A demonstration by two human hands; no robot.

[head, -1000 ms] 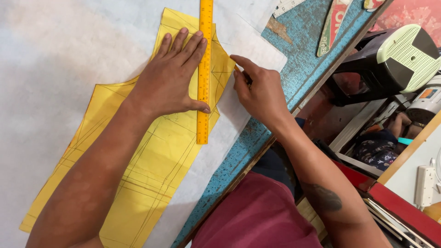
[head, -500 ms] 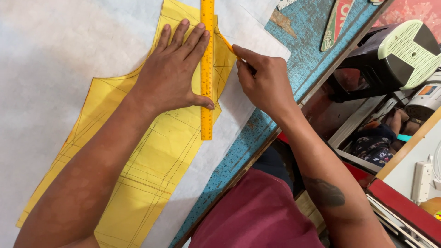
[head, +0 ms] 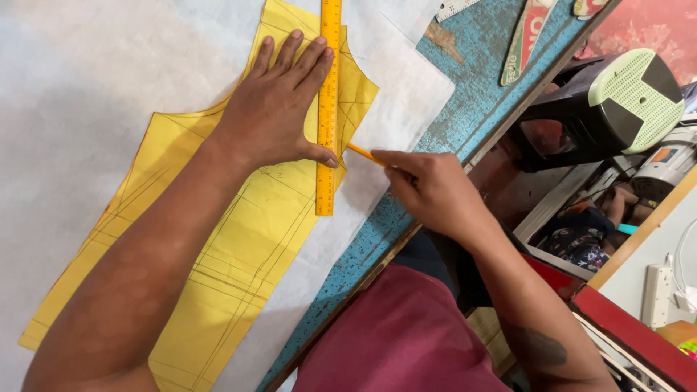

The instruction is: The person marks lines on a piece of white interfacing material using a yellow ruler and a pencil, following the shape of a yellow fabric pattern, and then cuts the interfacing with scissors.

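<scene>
A yellow paper pattern piece (head: 239, 239) with pencil lines lies on white fabric (head: 94, 87) spread over a table. My left hand (head: 279, 109) presses flat on the pattern, its thumb against an orange ruler (head: 327, 116) that lies along the pattern's right edge. My right hand (head: 432, 192) grips an orange pencil (head: 365, 154), whose tip touches the ruler's right edge near my left thumb.
The blue worn table surface (head: 465, 94) shows to the right of the fabric, with a curved ruler (head: 526, 40) on it. Beyond the table edge stand a black stool with a pale green seat (head: 617, 98), a machine (head: 664, 167) and a white power strip (head: 657, 294).
The right hand has slid the pencil down along the ruler's right edge, from near the pattern's upper part to level with my left thumb. The left hand stays pressed on pattern and ruler.
</scene>
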